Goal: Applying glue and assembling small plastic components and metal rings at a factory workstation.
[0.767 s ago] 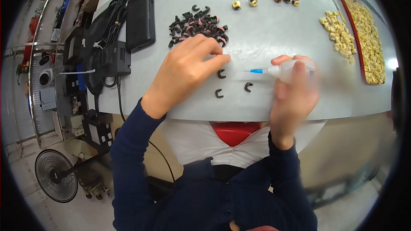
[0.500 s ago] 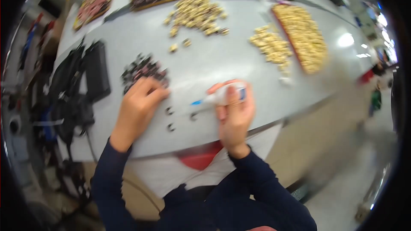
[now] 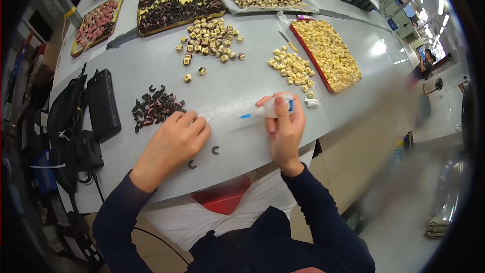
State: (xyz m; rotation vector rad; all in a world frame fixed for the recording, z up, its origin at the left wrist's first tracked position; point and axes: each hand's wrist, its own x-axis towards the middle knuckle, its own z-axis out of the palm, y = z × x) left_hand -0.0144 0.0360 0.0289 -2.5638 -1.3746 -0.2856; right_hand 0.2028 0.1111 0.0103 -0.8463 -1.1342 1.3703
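My left hand (image 3: 174, 139) lies at the right edge of a loose pile of black and pinkish C-shaped pieces (image 3: 154, 108). Its fingers are curled and bunched together, and their tips and anything between them are hidden under the hand. Two dark C-shaped pieces (image 3: 215, 150) rest apart on the grey table, to the right of this hand and nearer to me. Above the table my right hand (image 3: 287, 134) is wrapped round a white squeeze bottle (image 3: 275, 107). The bottle lies nearly level, its thin blue nozzle (image 3: 245, 116) pointing left and touching nothing.
Small cream-and-brown cubes (image 3: 212, 40) lie loose farther back. A red tray (image 3: 331, 53) of pale pieces stands at right, beside a loose heap (image 3: 292, 68) and a crumpled white wad (image 3: 312, 103). Filled trays (image 3: 182, 30) line the back. A black case (image 3: 103, 106) sits at left.
My view has shifted, and my left hand has turned over the pile's near right edge. One of three separate C-shaped pieces no longer shows. The right hand still holds the bottle.
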